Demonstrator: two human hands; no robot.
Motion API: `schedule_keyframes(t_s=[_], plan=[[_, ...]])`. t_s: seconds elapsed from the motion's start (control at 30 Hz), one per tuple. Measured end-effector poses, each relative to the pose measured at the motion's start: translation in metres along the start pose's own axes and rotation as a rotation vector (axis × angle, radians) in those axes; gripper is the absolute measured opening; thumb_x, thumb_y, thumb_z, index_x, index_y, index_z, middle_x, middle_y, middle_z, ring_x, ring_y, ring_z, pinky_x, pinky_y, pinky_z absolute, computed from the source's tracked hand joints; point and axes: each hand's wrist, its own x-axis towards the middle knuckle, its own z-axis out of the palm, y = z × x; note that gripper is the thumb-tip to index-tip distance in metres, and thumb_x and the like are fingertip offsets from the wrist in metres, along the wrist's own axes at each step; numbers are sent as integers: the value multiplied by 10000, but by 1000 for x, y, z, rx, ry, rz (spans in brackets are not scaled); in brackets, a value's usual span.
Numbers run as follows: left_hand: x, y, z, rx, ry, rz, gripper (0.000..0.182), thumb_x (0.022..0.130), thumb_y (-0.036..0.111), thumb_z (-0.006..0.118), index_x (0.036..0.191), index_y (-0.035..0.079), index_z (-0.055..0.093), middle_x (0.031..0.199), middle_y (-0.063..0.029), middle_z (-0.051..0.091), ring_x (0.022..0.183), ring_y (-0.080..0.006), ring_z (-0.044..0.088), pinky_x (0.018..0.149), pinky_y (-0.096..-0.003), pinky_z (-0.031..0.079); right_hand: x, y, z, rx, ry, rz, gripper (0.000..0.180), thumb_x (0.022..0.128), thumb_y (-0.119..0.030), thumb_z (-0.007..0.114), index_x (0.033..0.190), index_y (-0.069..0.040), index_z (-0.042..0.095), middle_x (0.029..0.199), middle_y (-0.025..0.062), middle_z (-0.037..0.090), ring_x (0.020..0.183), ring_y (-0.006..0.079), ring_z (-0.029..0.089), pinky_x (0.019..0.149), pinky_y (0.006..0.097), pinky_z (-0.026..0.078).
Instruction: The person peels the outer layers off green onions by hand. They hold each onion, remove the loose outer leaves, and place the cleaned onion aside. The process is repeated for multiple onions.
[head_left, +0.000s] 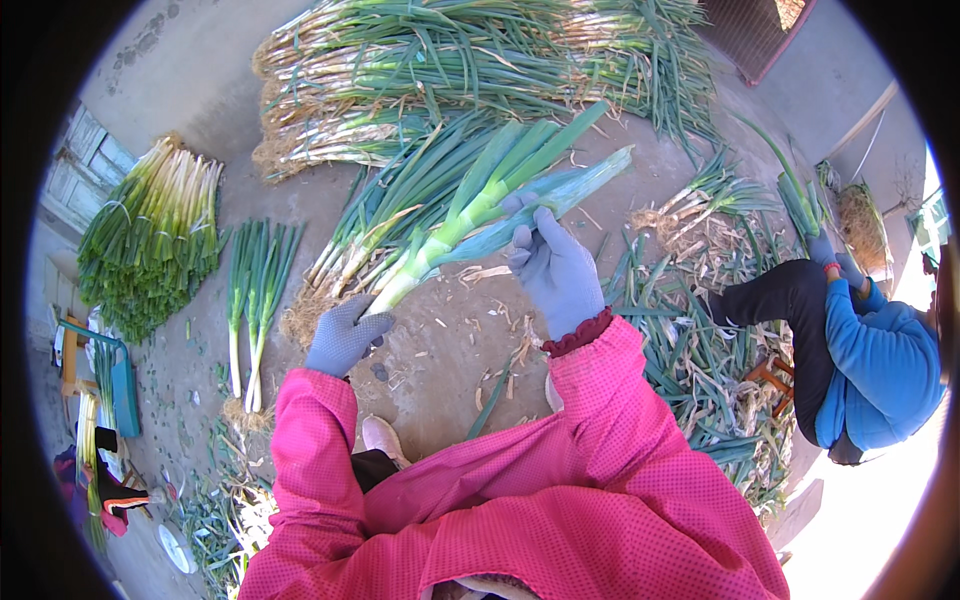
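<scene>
My left hand (347, 335), in a grey dotted glove, is closed around the white lower end of a large green onion stalk (454, 225). The stalk slants up and to the right, its green leaves fanned out. My right hand (559, 270), gloved the same way, is beside a loose outer leaf (574, 184) of that stalk, its fingers partly curled; whether they grip the leaf is hard to tell. Behind the stalk, a pile of untrimmed green onions (330, 277) with roots lies on the concrete floor.
Stacked green onions (420, 67) lie along the wall. Cleaned bundles (161, 232) stand at left, with a few cleaned stalks (259, 300) nearer. Leaf scraps (690, 360) cover the floor at right. A co-worker in blue (877, 360) sits at right; another person (105, 487) is at lower left.
</scene>
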Motion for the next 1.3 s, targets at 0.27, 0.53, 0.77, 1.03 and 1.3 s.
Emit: schedule_keyframes(t_s=[0.27, 0.53, 0.77, 1.03, 1.3], plan=[[2, -2, 1, 23, -29, -7, 315, 829, 217, 674, 1077, 26, 638, 663, -32, 616, 545, -75, 565, 474, -228, 442, -3, 1, -1, 119, 11, 40, 212, 990, -201, 449, 1136, -78, 542, 895, 22, 622, 547, 50, 466, 506, 212, 393], [-1, 4, 3, -44, -76, -10, 281, 837, 203, 668, 1032, 3, 632, 659, -31, 604, 544, -84, 563, 462, -228, 432, -9, 0, 1, 22, 37, -2, 197, 989, -212, 448, 1087, -80, 557, 663, -27, 513, 444, 51, 320, 443, 211, 273], [-5, 3, 4, -148, -72, 3, 274, 844, 191, 652, 1041, 3, 622, 659, -26, 593, 553, -84, 564, 462, -220, 430, -6, -12, 13, -60, 72, -336, 231, 980, -287, 472, 1105, -101, 529, 916, 46, 604, 662, 116, 544, 567, 246, 438], [-5, 7, -15, -188, -2, -24, 334, 855, 210, 633, 1122, 11, 608, 657, -19, 583, 530, -72, 533, 461, -215, 422, -7, -42, 4, 197, 453, -405, 341, 931, -317, 561, 1188, -103, 493, 1221, 95, 552, 978, 198, 590, 746, 310, 473], [-10, 20, -18, -100, -248, -46, 327, 887, 253, 550, 1042, -26, 619, 636, -44, 593, 501, -103, 529, 467, -232, 422, -23, 50, 13, -404, -246, 261, 575, 845, -106, 629, 1370, -89, 393, 1179, 61, 559, 998, 185, 587, 832, 358, 492]])
